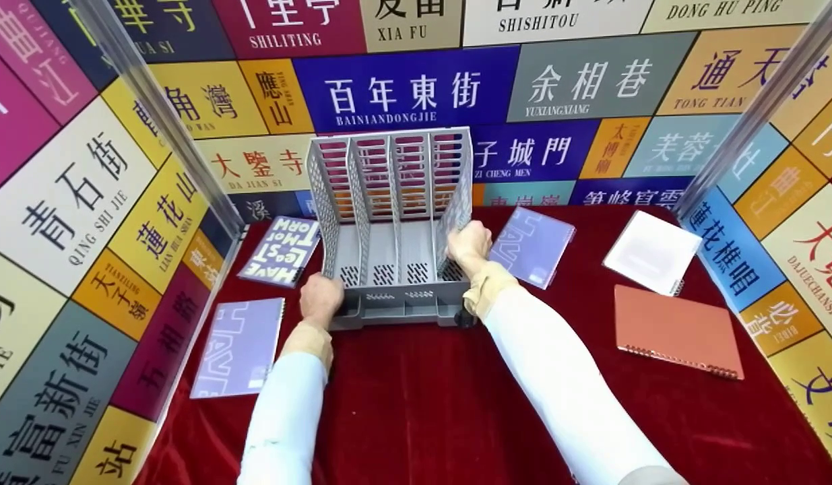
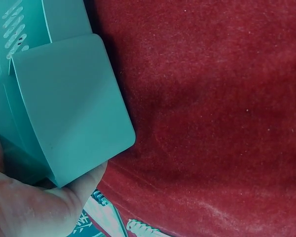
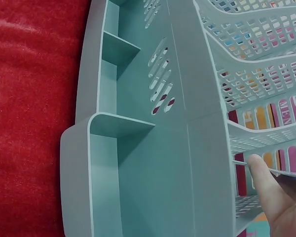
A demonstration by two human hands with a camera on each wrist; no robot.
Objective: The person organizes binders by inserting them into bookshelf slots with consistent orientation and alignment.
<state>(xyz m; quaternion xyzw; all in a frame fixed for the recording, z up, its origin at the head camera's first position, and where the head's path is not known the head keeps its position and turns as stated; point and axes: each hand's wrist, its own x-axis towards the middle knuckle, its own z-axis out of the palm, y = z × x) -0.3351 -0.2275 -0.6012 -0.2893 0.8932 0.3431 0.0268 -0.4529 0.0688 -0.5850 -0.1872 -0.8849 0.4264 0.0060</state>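
Observation:
A grey desktop file organizer (image 1: 378,252) with upright perforated dividers stands at the back of the table, low front trays toward me. My left hand (image 1: 321,300) grips its front left corner; the left wrist view shows this hand (image 2: 37,205) around the end of the front tray (image 2: 74,108). My right hand (image 1: 469,242) is at the rightmost slot. In the right wrist view, this hand (image 3: 283,200) pinches the edge of a thin notebook (image 3: 285,173) between the dividers; most of that notebook is hidden.
Purple notebooks lie left (image 1: 237,347) and right (image 1: 533,246) of the organizer. A notebook with white lettering (image 1: 281,252) lies behind the left one. Farther right are a white notebook (image 1: 651,252) and an orange-brown spiral notebook (image 1: 678,330). Sign-printed walls (image 1: 402,91) enclose the red cloth (image 1: 402,404).

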